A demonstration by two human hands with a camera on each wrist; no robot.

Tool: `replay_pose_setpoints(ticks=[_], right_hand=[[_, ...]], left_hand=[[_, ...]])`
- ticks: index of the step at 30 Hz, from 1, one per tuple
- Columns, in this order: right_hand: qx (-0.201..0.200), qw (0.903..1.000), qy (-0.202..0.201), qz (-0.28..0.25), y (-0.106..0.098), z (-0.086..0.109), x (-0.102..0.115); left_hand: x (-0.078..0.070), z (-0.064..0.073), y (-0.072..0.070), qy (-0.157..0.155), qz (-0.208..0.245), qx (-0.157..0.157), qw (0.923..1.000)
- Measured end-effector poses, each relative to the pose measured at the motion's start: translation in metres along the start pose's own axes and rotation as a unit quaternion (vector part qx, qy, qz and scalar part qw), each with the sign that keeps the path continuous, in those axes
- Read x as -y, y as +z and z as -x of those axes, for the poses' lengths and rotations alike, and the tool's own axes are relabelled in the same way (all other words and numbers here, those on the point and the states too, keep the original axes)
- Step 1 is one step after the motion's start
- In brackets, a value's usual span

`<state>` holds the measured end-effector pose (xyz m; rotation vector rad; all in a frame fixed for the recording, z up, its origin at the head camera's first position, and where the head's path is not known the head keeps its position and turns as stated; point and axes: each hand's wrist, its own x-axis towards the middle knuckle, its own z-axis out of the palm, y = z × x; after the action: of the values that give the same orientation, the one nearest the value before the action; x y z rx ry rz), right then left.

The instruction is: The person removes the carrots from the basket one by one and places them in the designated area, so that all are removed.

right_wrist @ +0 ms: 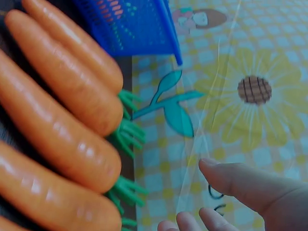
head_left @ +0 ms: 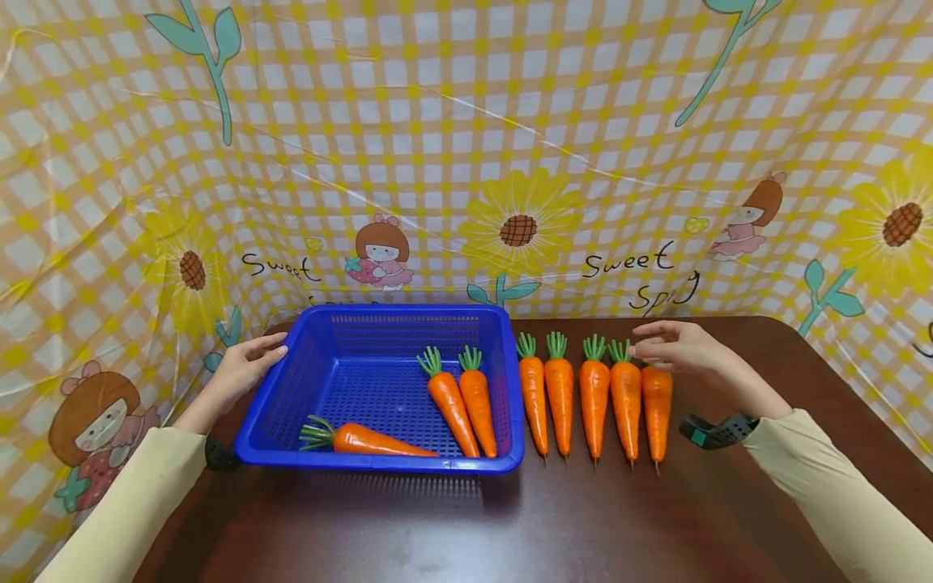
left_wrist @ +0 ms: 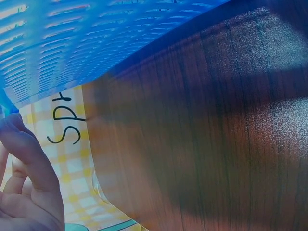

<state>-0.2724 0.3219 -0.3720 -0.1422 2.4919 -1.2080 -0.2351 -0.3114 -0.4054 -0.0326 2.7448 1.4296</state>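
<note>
Head view: near the carrots (head_left: 594, 401) right of the basket (head_left: 408, 464), the right grip (head_left: 681, 352) is parted, empty; neighbours could be bumped through close spacing, the basket nudged by the slack, touching left grip (head_left: 240, 374).

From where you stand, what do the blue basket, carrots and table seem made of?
Basket: likely moulded plastic, slightly glossy, judging by its uniform colour and slotted walls. Carrots: perhaps plastic or painted foam; their shine and near-matching shapes look artificial. Table: wood or wood-look laminate, with dark grain and polished reflections.
</note>
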Motion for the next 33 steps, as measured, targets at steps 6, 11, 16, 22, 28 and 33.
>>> replay_pose_setpoints(ticks=[6,11,16,22,28,33], right_hand=[[0.019,0.9996,-0.02,0.003,0.003,-0.006,0.016],[0.03,0.9987,-0.034,0.025,0.006,-0.012,0.028],[0.038,0.9978,-0.045,0.029,0.017,-0.018,0.045],[0.044,0.997,-0.052,0.037,0.027,-0.021,0.063],[0.043,0.9969,-0.06,0.029,0.036,-0.021,0.08],[0.044,0.9971,-0.055,0.028,0.041,-0.019,0.091]], left_hand=[[-0.002,-0.003,0.001,0.006,-0.001,-0.009,0.9999],[-0.003,-0.01,0.003,0.009,0.014,-0.011,0.9998],[-0.001,-0.009,0.002,0.011,0.021,-0.02,0.9995],[-0.001,-0.005,0.001,0.013,0.021,-0.023,0.9994],[0.002,-0.003,-0.001,0.004,0.008,-0.022,0.9997],[0.001,-0.005,0.001,0.004,0.01,-0.019,0.9998]])
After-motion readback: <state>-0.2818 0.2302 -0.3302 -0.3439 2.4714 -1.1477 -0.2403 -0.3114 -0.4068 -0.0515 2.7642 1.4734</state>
